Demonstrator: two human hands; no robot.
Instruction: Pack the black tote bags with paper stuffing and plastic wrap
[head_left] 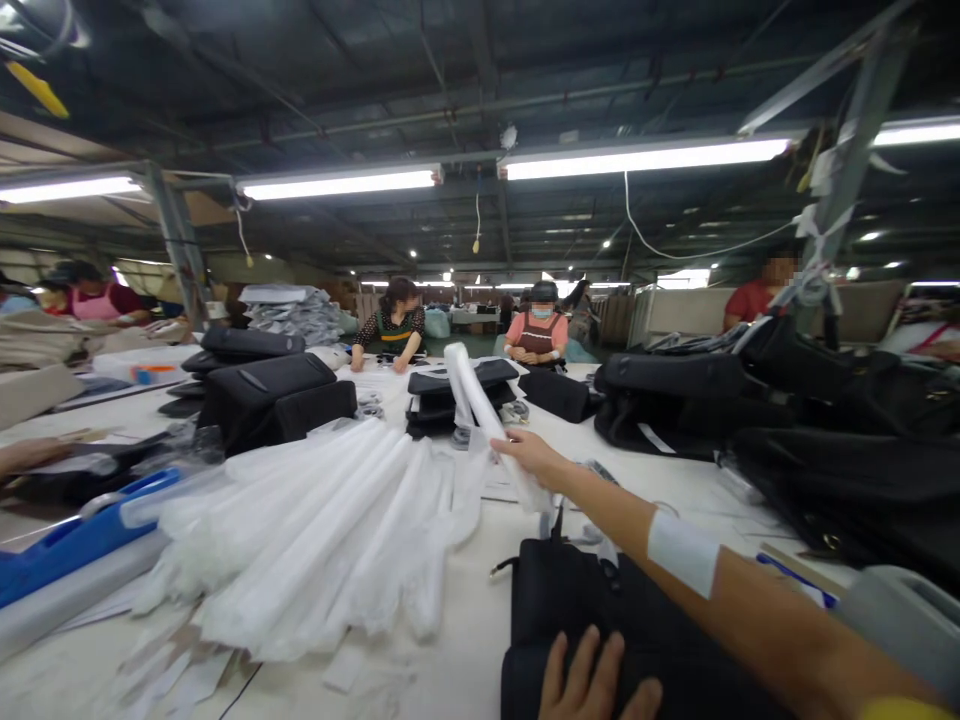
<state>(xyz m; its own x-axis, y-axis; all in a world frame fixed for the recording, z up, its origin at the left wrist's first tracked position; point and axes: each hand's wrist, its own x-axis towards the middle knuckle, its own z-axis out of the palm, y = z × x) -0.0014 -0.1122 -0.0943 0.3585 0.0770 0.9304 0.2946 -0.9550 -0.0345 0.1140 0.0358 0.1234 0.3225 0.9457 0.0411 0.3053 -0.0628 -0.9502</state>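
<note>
Our right hand [525,455] gripped a white plastic roll [480,405], tilted leftward above the middle of the table [480,550], while our left hand [589,680] lay with fingers spread on a black bag [570,590] at the near right. Because we held the roll by its lower part in one hand, we judged that its long upper end could sag or unfurl. At the left, loose white rolls [300,530] overlapped in a heap, so a bump might have sent some sliding, and the bag's metal-tipped pull [501,568] could have snagged thin plastic.
</note>
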